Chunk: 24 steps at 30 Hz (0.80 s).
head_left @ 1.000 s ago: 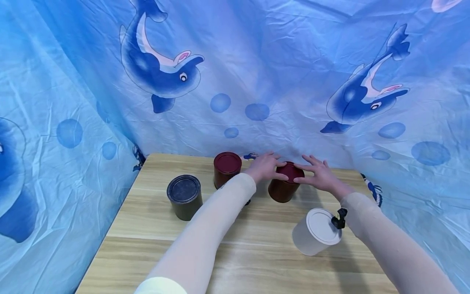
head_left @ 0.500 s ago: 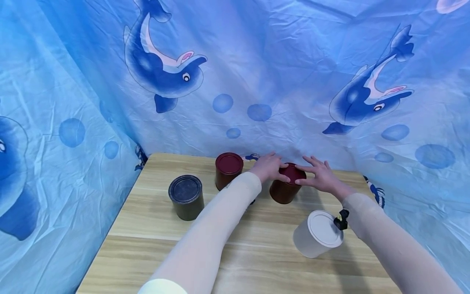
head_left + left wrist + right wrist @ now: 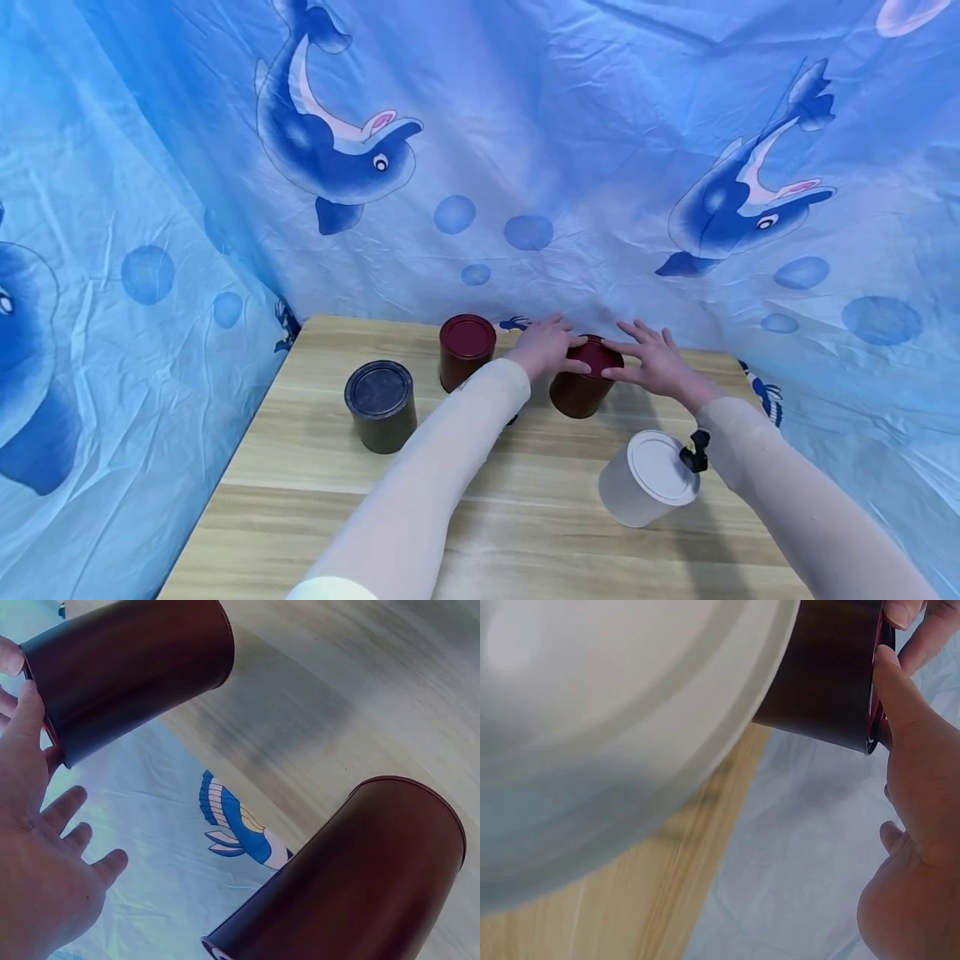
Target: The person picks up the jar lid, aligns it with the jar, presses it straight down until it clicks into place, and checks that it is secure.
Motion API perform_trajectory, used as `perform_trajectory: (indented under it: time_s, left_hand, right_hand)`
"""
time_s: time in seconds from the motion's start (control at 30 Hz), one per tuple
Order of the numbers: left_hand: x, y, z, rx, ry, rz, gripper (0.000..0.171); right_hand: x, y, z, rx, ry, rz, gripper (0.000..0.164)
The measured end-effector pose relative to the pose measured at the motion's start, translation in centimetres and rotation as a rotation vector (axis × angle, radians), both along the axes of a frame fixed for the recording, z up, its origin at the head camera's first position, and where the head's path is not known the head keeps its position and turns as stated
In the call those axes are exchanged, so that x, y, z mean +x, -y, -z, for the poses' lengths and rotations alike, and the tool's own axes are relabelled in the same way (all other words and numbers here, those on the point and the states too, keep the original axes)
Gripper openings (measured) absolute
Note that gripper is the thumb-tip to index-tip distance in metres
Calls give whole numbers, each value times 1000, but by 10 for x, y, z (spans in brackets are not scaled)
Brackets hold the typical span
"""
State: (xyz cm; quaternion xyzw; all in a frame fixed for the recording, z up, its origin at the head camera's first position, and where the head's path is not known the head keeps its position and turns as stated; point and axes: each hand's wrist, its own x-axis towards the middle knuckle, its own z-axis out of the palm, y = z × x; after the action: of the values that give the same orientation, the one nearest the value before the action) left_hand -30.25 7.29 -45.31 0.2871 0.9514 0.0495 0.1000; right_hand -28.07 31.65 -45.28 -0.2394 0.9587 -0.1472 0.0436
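Note:
In the head view a dark red lidded can [image 3: 577,392] stands near the table's back edge, between my two hands. My left hand [image 3: 546,346] touches the left side of its lid [image 3: 597,357] with thumb and forefinger extended. From the right, my right hand [image 3: 654,362] touches the same lid with its thumb and forefinger. The other fingers of both hands are spread out. In the left wrist view the left thumb and a finger lie at the rim of the can [image 3: 135,671]. The right wrist view shows the right thumb at the can's [image 3: 825,675] lid edge.
A second dark red can [image 3: 467,354] stands to the left, behind my left forearm. A black can [image 3: 381,408] is at the table's left. The white can [image 3: 645,479] stands under my right wrist. Blue dolphin-print cloth [image 3: 480,167] hangs behind the wooden table [image 3: 300,500].

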Motion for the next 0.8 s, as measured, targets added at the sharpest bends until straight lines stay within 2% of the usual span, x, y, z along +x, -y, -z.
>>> perform_trajectory:
  time_s: [0.1,0.2,0.37,0.6,0.8]
  left_hand:
    - [0,2,-1,20,-19,5,72]
    - [1,6,-9,26,-46,18,75]
    - [12,31,-27,-4,-80,24,74]
    - [29,85,-46,16,-98,-67,75]
    - [40,121,-56,51,-119,-149,78]
  right_hand:
    - [-1,-1,-2,-6,1,9,68]
    - [0,-6,-8,-8,-10,25,72]
    - [9,-15,-23,-15,-2,39,75]
    - [25,-28,-36,-40,27,55,75]
    - [40,-36,-40,-52,20,71,75]
